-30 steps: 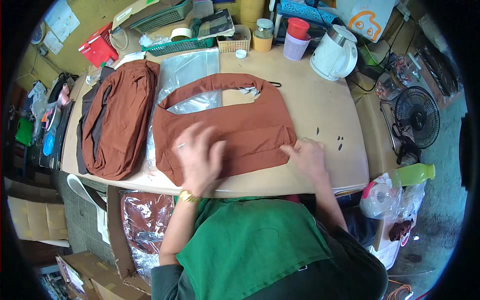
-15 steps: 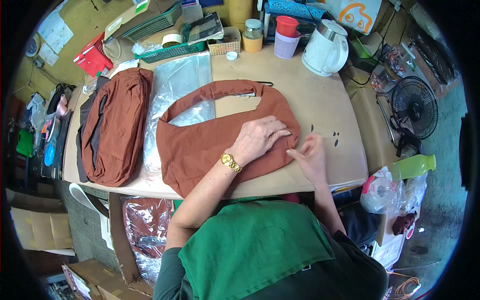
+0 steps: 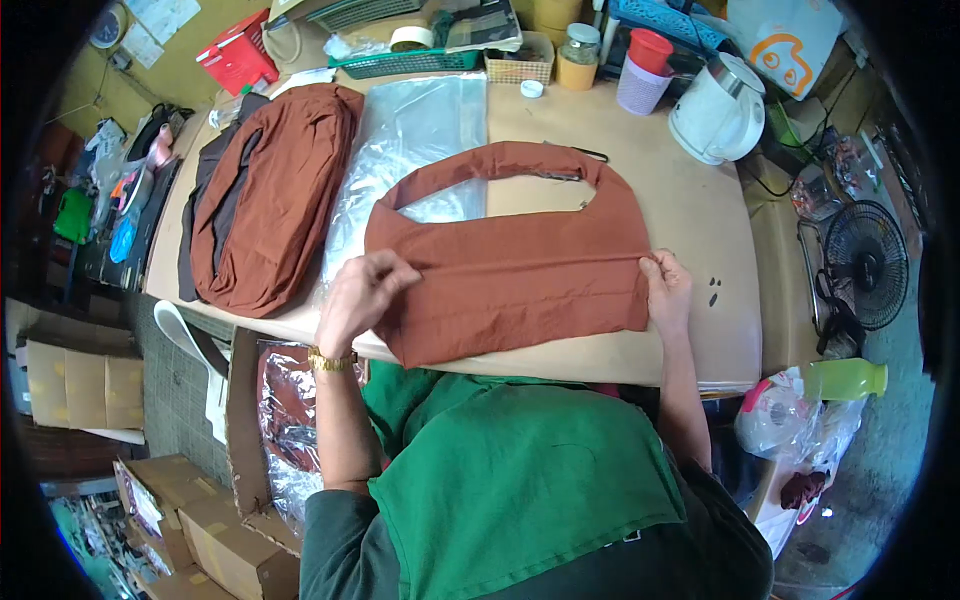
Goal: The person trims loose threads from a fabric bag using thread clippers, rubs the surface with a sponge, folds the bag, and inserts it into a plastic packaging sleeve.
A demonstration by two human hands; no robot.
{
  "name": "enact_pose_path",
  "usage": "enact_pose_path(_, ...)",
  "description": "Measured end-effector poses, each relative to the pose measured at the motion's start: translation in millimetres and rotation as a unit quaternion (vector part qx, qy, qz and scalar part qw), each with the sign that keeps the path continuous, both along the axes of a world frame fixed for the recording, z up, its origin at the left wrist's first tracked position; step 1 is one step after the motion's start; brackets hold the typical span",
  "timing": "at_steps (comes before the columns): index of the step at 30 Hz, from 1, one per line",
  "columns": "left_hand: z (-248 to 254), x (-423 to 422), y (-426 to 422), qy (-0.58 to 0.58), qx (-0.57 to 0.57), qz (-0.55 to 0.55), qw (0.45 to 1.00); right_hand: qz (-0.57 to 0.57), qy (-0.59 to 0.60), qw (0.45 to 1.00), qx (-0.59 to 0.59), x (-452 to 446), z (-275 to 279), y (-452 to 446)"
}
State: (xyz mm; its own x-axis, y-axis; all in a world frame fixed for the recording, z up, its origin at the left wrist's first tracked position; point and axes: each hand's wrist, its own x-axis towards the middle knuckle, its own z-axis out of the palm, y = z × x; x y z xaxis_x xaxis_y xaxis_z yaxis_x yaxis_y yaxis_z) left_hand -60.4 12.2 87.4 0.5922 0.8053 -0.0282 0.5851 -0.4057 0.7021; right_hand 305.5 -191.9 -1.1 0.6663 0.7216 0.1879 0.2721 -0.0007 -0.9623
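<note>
A rust-brown cloth shoulder bag [image 3: 520, 270] lies flat on the table in front of me, its strap curving away at the top. My left hand [image 3: 362, 298], with a gold watch at the wrist, is closed on the fabric at the bag's left side. At the opposite side edge, my right hand [image 3: 668, 288] pinches the cloth between thumb and fingers. A straight ridge runs across the bag between both hands. Clear plastic bags [image 3: 415, 140] lie partly under the strap.
A pile of brown bags [image 3: 275, 200] lies at the left on the table [image 3: 700, 220]. Along the back stand a white kettle [image 3: 718, 110], a purple cup [image 3: 642, 88], a jar [image 3: 578, 58] and a green basket [image 3: 400, 65]. Below the left edge, a carton [image 3: 245, 430] holds plastic-wrapped brown items.
My left hand has moved from the bag's right part to its left side and grips there. My right hand now holds the right edge. The bag lies straighter, and the camera view has shifted.
</note>
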Motion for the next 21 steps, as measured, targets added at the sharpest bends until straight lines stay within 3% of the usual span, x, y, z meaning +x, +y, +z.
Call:
enact_pose_path(2, -5.5, -4.0, -2.3, -0.051, 0.022, 0.036, 0.998, 0.013, 0.038, 0.999, -0.021, 2.2, 1.7, 1.5)
enact_pose_path(4, -15.2, -4.8, -10.6, -0.093, -0.005, -0.036, 0.995, 0.091, 0.07, 0.993, -0.001, 3.2, 9.4, 3.3)
enact_pose_path(5, -29.8, -13.7, -1.9, -0.032, -0.106, 0.004, 0.994, 0.093, 0.069, 0.993, -0.002, 8.3, 9.5, 3.0)
enact_pose_path(8, -21.1, -13.0, -4.7, -0.097, -0.035, 0.037, 0.994, 0.112, 0.053, 0.991, -0.053, 11.6, 18.8, 1.4)
enact_pose_path(9, 1.2, -7.1, -14.5, -0.043, 0.034, 0.016, 0.998, 0.138, 0.021, 0.989, -0.056, 0.3, 40.7, 3.6)
enact_pose_path(10, 3.3, -5.0, -16.8, -0.044, 0.031, 0.016, 0.998, 0.164, -0.012, 0.985, -0.059, -5.3, 57.5, 4.4)
enact_pose_path(11, 4.2, -3.6, -17.5, 0.023, 0.102, -0.047, 0.993, 0.165, -0.013, 0.984, -0.061, -2.1, 64.7, 3.8)
enact_pose_path(12, 6.2, -1.8, -18.1, 0.09, 0.173, -0.11, 0.975, 0.188, -0.185, 0.956, -0.13, 2.8, 69.9, 3.2)
enact_pose_path(13, 10.6, 1.7, -19.6, 0.134, 0.128, -0.118, 0.975, 0.203, -0.349, 0.894, -0.194, 5.1, 74.6, 2.3)
enact_pose_path(18, -9.9, -3.6, -30.9, 0.13, 0.216, -0.171, 0.952, 0.24, -0.397, 0.867, -0.18, -1.2, 88.2, -9.7)
enact_pose_path(21, -30.5, -6.2, -37.8, 0.114, 0.298, -0.116, 0.941, 0.229, -0.459, 0.843, -0.16, -3.0, 74.1, -17.7)
